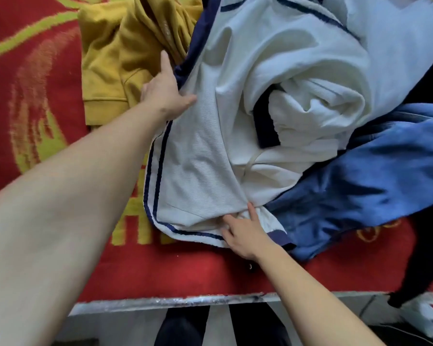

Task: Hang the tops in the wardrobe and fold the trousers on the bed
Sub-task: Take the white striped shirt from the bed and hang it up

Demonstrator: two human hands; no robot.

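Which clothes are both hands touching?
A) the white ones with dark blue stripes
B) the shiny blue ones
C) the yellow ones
A: the left hand and the right hand both hold the white garment at its striped edges, and the right hand is nowhere near the yellow garment.

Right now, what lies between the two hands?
Head view: only the white garment, its ribbed panel with navy edge stripes, spans from left hand to right hand; both grip it.
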